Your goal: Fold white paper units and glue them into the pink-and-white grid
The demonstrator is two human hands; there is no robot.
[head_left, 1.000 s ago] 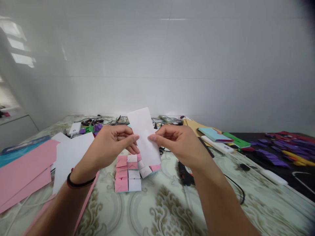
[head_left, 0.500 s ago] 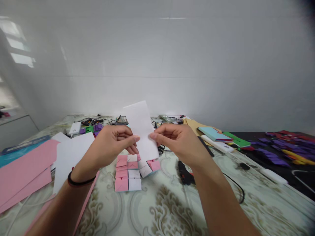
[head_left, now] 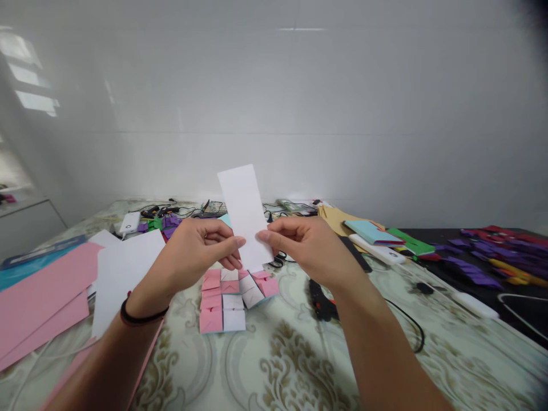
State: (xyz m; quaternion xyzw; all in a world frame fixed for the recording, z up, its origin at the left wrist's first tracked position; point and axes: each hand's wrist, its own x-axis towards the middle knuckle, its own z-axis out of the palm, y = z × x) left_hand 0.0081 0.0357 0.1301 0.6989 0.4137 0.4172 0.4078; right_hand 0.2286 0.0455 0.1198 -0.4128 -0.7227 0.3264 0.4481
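Observation:
A white paper strip (head_left: pixel 245 208) is held up between my hands, tilted a little to the left at its top. My left hand (head_left: pixel 201 251) pinches its left edge, thumb in front and fingers behind. On the opposite edge, my right hand (head_left: pixel 303 245) pinches it the same way. Below the strip, folded pink and white paper pieces (head_left: pixel 223 305) lie on the patterned tablecloth (head_left: pixel 291 365); one white-and-pink group (head_left: pixel 257 288) sits at an angle to the others.
At left lie pink sheets (head_left: pixel 47 285) and white sheets (head_left: pixel 124 274). A black glue gun (head_left: pixel 321 302) rests near my right forearm. Scissors (head_left: pixel 279 260) are behind my right hand. Coloured paper (head_left: pixel 372 233), a white power strip (head_left: pixel 381 251) and purple pieces (head_left: pixel 475 271) are at right.
Both hands still pinch the strip. It has risen slightly and become narrower, uncovering more of the folded pieces beneath it.

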